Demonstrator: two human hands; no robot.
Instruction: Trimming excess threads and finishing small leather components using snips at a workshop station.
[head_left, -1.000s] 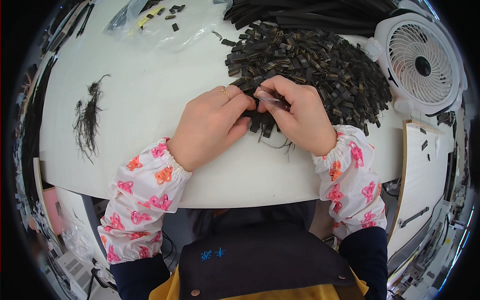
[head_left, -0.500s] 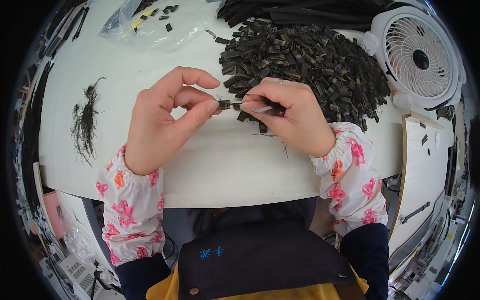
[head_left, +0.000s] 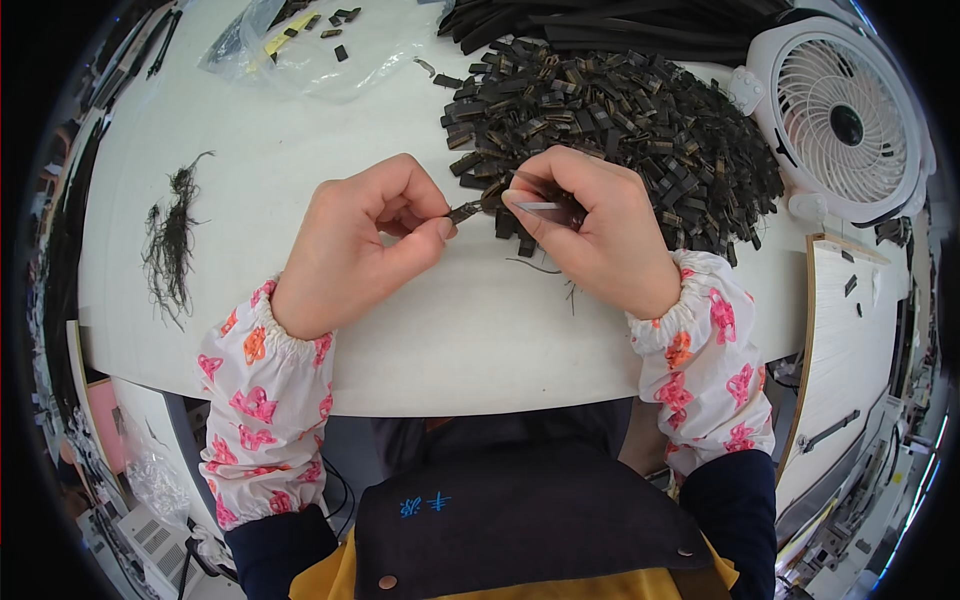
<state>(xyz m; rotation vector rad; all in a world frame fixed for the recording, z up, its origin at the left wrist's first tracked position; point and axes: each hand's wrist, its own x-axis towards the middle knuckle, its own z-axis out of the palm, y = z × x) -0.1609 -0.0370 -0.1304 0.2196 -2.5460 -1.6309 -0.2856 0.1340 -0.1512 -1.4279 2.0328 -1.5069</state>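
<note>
ur left hand (head_left: 365,240) has a small dark fabric tab (head_left: 462,213) pinched at the tips, by the near left edge of the black tab heap (head_left: 610,130). ur right hand (head_left: 600,230) grips a small tool (head_left: 537,206) w/ a shiny flat tip, can't tell if it's touching the tab too. thread clump (head_left: 172,245) on the left, white fan (head_left: 847,125) far right.

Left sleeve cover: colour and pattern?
Left sleeve cover: white with scattered pink and orange figures; shows best in the head view.
</note>
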